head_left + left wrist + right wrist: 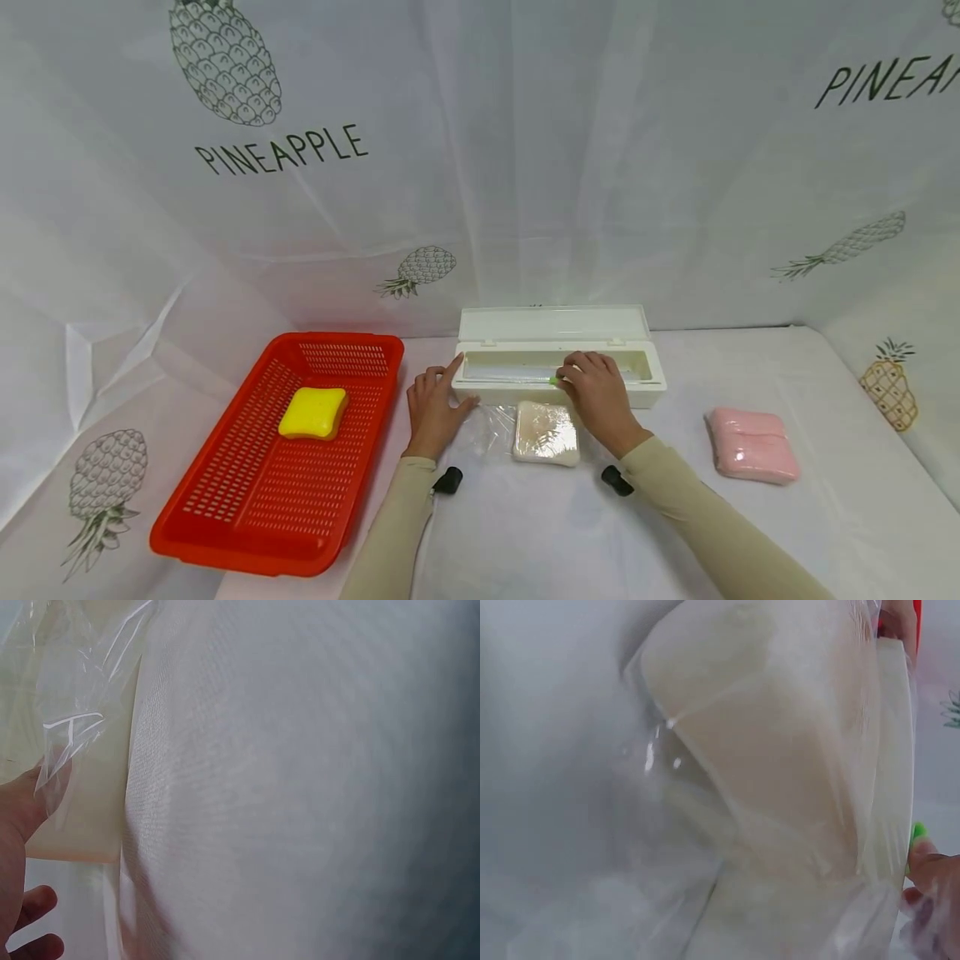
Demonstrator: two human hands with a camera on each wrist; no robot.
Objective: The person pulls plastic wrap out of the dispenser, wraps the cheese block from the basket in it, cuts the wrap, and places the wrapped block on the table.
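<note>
Positions are given as clock-face directions from the white box (pixel 517 393) in the head view. We find the box upright on the tabletop (pixel 510 533), its lid (pixel 555 322) raised along the 12 o'clock edge, exposing a long opening. Within the opening we see a pale translucent strip (pixel 517 374).

We have both hands on the box. The left hand (pixel 433 417) is spread about its 9 o'clock end, forefinger on top, thumb at the front. The right hand (pixel 600 400) pinches a green tab (pixel 554 381) at the front edge.

Clear film (pixel 491 427) extends from the box toward 6 o'clock, over a pale, bread-shaped block (pixel 546 442) just beside the front wall.

Between 8 and 9 o'clock we locate a red perforated basket (pixel 285 500). It contains one yellow block (pixel 313 413), lying between 1 and 2 o'clock of the basket's centre. Between 3 and 4 o'clock, well apart from the box, we note a pink block (pixel 753 446) in a shiny wrapping.
</note>
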